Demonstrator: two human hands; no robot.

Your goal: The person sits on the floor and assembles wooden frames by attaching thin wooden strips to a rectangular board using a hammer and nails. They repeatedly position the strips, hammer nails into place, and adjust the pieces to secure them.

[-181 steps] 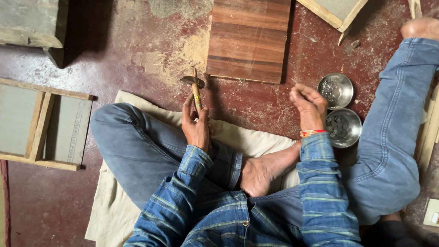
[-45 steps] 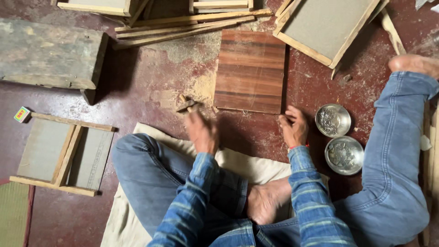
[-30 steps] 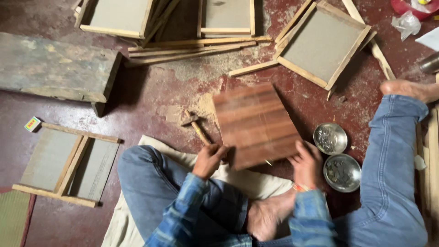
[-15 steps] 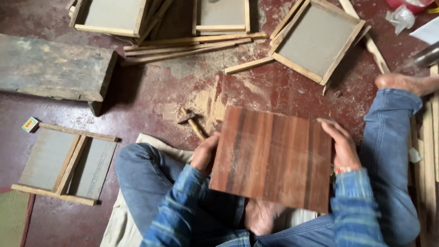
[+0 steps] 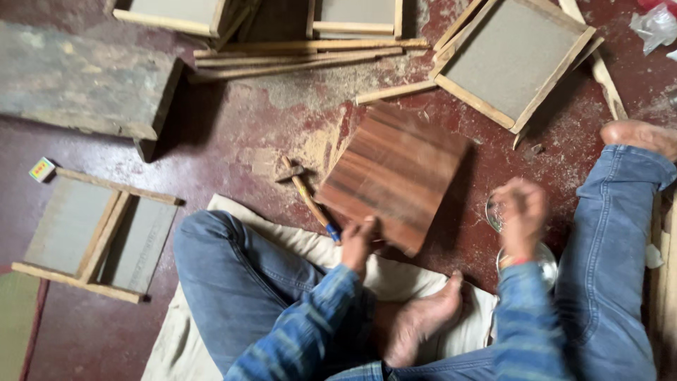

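Observation:
A square board of striped brown wood point(image 5: 395, 173) lies turned at an angle on the red floor in front of me. My left hand point(image 5: 357, 241) grips its near edge. My right hand point(image 5: 522, 214) is off the board and blurred, hovering over two small metal bowls point(image 5: 539, 255) beside my right leg, with nothing seen in it. A small hammer with a wooden handle point(image 5: 305, 192) rests on the floor just left of the board, close to my left hand. I sit cross-legged on a pale cloth point(image 5: 278, 236).
Wood-framed grey panels lie at the top point(image 5: 518, 60) and at the left point(image 5: 95, 236). Loose wooden strips point(image 5: 296, 58) lie at the top. A worn wooden block point(image 5: 81, 81) sits at the top left, with a small coloured box point(image 5: 42, 169) below it.
The board, held up over my lap by both hands half a second ago, is back down on the floor. My right hand has let go and swung towards the bowls.

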